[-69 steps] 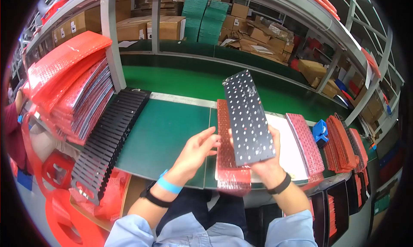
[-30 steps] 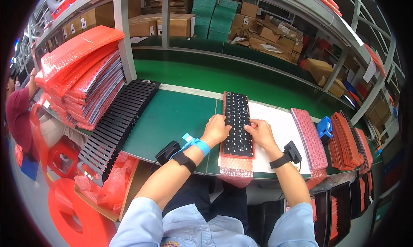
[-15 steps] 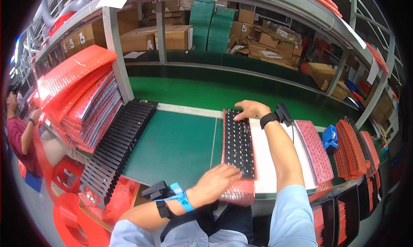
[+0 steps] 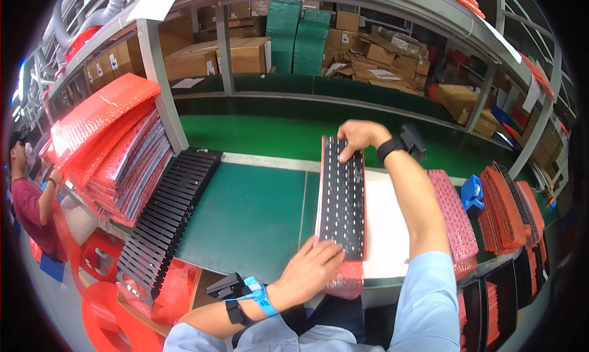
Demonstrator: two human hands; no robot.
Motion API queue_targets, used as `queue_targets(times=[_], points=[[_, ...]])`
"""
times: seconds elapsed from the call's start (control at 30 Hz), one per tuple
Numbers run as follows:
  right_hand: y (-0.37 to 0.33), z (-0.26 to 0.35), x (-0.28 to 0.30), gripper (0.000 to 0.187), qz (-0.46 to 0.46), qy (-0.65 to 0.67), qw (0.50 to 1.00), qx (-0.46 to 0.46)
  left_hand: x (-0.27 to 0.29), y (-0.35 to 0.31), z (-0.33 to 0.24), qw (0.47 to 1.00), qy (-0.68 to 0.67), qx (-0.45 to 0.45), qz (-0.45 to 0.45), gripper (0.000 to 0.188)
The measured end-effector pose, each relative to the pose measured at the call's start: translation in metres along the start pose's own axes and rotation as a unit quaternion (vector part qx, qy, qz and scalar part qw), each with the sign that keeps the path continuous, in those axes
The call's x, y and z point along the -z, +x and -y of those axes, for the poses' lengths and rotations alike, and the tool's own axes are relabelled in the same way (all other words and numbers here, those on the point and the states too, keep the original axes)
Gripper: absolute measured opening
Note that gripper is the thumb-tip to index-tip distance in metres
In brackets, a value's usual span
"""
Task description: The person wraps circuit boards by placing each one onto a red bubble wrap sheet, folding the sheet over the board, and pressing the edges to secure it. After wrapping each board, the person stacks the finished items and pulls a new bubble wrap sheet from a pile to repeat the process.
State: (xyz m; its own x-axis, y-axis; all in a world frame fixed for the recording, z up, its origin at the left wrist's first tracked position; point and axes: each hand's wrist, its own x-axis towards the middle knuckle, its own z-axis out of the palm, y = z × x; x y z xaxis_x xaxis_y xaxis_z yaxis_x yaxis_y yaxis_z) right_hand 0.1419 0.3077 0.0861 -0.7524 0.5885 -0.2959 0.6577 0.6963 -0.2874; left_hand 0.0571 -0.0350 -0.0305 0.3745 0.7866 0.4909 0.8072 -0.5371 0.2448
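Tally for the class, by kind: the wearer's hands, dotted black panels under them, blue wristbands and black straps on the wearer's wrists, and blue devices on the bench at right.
Left hand, right hand: 2
Dotted black panel: 1
Blue wristband: 1
Left black strap, right black strap: 2
Blue device: 1
Total: 7

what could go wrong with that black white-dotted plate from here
The pink bubble wrap under the black white-dotted plate hangs past the near edge of the green bench; a snag could drag both. The left hand touches the plate's near end and the right hand its far end, so uneven pressure might tilt it.
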Motion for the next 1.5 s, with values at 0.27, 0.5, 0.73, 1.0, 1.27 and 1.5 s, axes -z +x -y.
queue_targets(times=[0.27,0.5,0.73,1.0,1.27,1.5], points=[[-0.136,0.084,0.035,0.051,-0.490,-0.190,0.848,0.069,-0.023,0.020,-0.008,0.994,-0.079,0.004,0.071,0.038],[-0.157,0.089,-0.162,0.039,-0.464,-0.295,0.826,0.127,-0.047,-0.008,-0.039,0.992,-0.107,-0.019,0.057,0.051],[-0.170,0.088,-0.207,0.053,-0.396,-0.163,0.892,0.144,-0.041,-0.029,-0.066,0.991,-0.118,-0.023,0.053,0.057],[-0.167,0.088,-0.205,0.054,-0.329,-0.096,0.924,0.167,-0.023,-0.035,-0.051,0.985,-0.156,-0.054,0.046,0.050],[-0.153,0.007,-0.183,0.038,-0.336,0.643,0.683,-0.084,0.056,0.036,0.063,0.880,-0.427,0.202,-0.042,0.038],[-0.146,0.035,-0.182,0.047,-0.265,0.692,0.664,-0.099,0.005,0.058,0.084,0.637,-0.642,0.426,-0.028,0.050]])
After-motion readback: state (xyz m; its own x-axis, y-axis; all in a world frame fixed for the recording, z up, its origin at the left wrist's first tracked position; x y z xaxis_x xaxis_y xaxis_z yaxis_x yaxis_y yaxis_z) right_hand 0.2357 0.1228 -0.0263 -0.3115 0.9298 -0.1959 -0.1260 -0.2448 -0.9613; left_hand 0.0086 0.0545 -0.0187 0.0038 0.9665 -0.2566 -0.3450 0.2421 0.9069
